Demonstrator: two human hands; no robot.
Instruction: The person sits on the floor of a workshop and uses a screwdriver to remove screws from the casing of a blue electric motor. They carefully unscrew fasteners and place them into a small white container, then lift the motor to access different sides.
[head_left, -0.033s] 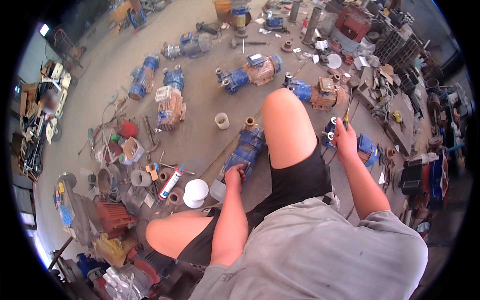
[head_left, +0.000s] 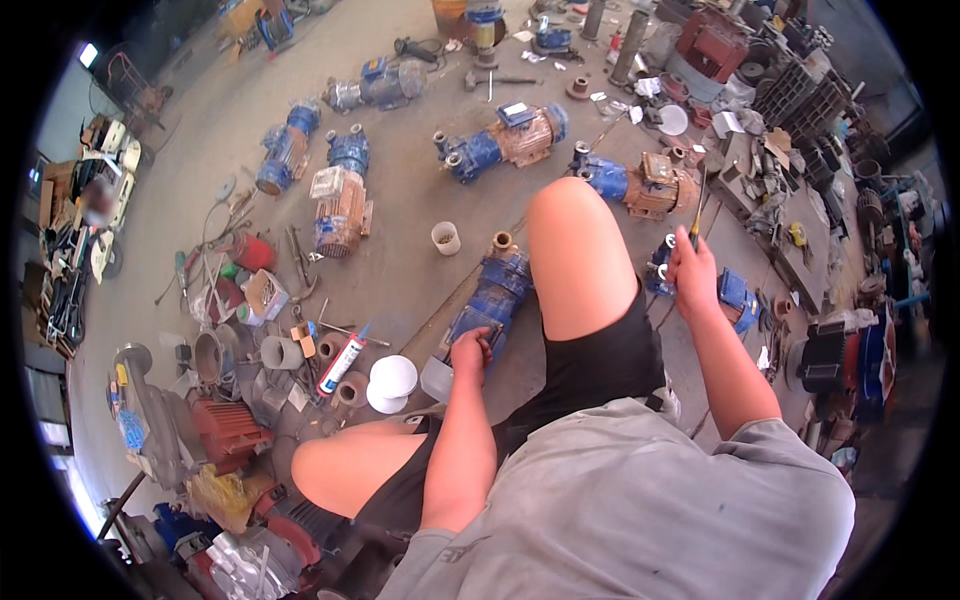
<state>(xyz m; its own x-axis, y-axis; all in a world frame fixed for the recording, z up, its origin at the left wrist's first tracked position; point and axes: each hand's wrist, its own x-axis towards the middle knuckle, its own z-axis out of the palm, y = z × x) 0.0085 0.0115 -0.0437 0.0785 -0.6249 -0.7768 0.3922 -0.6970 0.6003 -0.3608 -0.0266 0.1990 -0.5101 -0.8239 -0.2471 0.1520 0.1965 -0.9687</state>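
My right hand [head_left: 693,272] is closed around the handle of a screwdriver [head_left: 695,222], its dark shaft pointing up and away. Below that hand, partly hidden by it, lies a small blue pump [head_left: 737,298] to the right of my raised knee. My left hand [head_left: 470,352] rests with curled fingers on the near end of a blue motor pump [head_left: 503,280] between my legs. Whatever those fingers may hold is hidden. This pump has a brass-coloured round port at its far end. Beside its near end is a pale translucent container [head_left: 436,380].
More blue-and-rusty motor pumps [head_left: 515,138] lie ahead on the floor. A white cup [head_left: 445,238] stands past the near pump. To my left are a sealant tube [head_left: 342,364], a white round lid [head_left: 392,378], and a box of small parts [head_left: 264,295]. Scrap metal [head_left: 745,180] crowds the right.
The view has shifted very slightly. My right hand with the screwdriver appears a little farther right and lower; the left hand stays on the pump.
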